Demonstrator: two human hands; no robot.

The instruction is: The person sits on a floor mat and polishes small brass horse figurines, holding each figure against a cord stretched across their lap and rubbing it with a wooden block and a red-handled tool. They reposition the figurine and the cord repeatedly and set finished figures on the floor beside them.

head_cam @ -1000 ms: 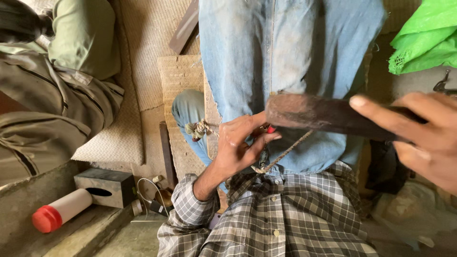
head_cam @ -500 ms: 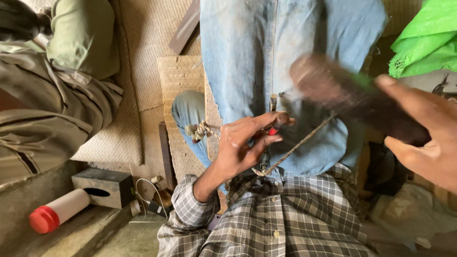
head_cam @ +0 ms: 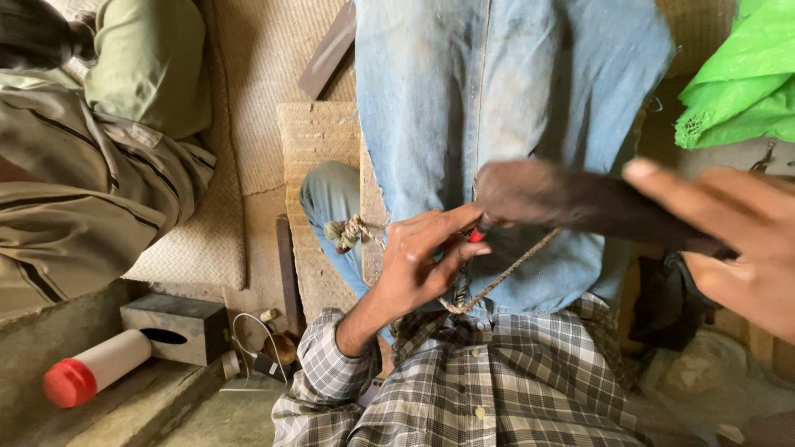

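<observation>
Rope [head_cam: 505,277] is pinched over the lap by the left hand [head_cam: 426,265], so it is kept tight, while a dark wooden block [head_cam: 580,203] is gripped by the right hand [head_cam: 729,240].

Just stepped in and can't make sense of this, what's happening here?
A seated person in jeans works over their lap. The left hand pinches a small red-tipped piece where a twisted cord runs across the thigh. The right hand holds a dark, flat wooden tool just above it. Another person sits alongside.
</observation>
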